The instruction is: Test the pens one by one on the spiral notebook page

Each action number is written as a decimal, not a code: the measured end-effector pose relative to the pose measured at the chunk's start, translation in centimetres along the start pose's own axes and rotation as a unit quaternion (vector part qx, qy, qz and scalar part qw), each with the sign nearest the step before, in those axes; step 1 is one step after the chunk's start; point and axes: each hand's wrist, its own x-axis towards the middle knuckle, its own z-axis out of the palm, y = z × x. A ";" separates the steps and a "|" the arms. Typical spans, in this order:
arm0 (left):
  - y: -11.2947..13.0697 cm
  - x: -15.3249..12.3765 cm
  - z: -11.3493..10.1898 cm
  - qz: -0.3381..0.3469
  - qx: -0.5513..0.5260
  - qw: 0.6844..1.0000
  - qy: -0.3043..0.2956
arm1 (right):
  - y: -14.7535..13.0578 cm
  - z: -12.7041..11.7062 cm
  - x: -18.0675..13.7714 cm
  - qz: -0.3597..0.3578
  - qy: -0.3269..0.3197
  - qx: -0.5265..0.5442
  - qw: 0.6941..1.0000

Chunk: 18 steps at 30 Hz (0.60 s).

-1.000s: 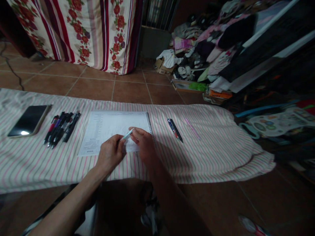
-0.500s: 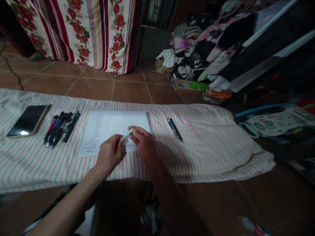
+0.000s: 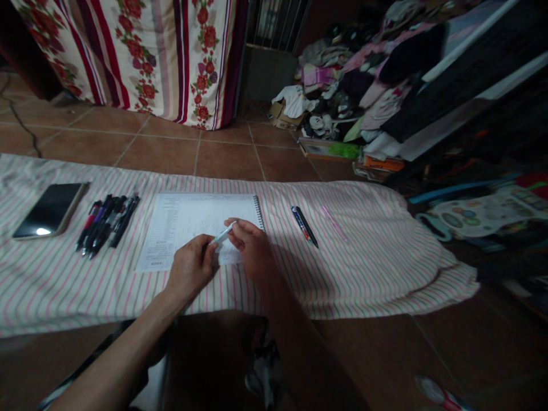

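Both my hands hold a light blue pen (image 3: 223,234) over the lower right corner of a spiral notebook (image 3: 188,222). My left hand (image 3: 191,268) pinches the pen's lower end, and my right hand (image 3: 253,249) pinches its upper end. The notebook lies open on a pink-striped cloth (image 3: 363,257) spread on the tiled floor. A row of several dark pens (image 3: 107,222) lies to the left of the notebook, with two pens (image 3: 305,225) and a pink pen (image 3: 334,224) to its right.
A phone (image 3: 49,210) lies on the cloth at the far left. A flowered bedspread (image 3: 141,57) hangs at the back. A heap of clothes and boxes (image 3: 351,85) fills the back right. A toy board (image 3: 483,214) lies at the right.
My right hand has shifted slightly on the pen's upper end. The left hand and the pen stay in nearly the same place.
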 end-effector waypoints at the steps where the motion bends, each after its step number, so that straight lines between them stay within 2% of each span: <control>1: 0.0 0.0 0.0 -0.004 -0.002 1.000 -0.002 | -0.1 0.0 0.0 0.008 -0.006 0.011 1.000; 18: -0.1 -0.1 0.1 -0.004 -0.001 1.000 -0.003 | -0.1 -0.1 0.1 0.031 0.018 0.049 0.998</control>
